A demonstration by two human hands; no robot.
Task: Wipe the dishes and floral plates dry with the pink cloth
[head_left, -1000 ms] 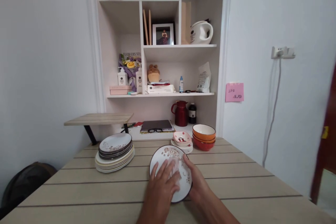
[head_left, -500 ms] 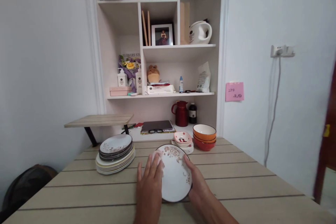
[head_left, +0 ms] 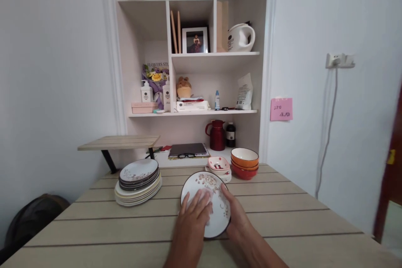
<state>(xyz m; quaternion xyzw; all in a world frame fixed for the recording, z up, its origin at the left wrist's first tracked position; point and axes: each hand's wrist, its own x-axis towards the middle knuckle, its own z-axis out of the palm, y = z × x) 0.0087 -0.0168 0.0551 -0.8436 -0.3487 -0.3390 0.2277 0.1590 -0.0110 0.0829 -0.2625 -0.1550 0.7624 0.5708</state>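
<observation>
A round white plate (head_left: 217, 221) with a dark rim and brown floral pattern is tilted toward me above the near part of the table. My right hand (head_left: 238, 214) grips its right edge, thumb on the face and fingers behind. My left hand (head_left: 195, 217) lies over the middle of the plate, pressing a thin, pale pinkish cloth (head_left: 208, 194) against its face. Most of that cloth is hidden under the fingers. To the left stands a stack of plates (head_left: 138, 180), dark-rimmed ones on top of pale ones.
Behind the plate are small patterned dishes (head_left: 219, 166) and stacked orange and red bowls (head_left: 244, 162). A raised wooden shelf (head_left: 119, 143) stands at the table's back left. Beyond are a dark red jug (head_left: 217, 136), a dark bottle (head_left: 230, 135) and eyeglasses (head_left: 186, 156).
My left hand has slid with the cloth from the plate's left edge rightward to its middle. My right hand keeps its hold on the rim.
</observation>
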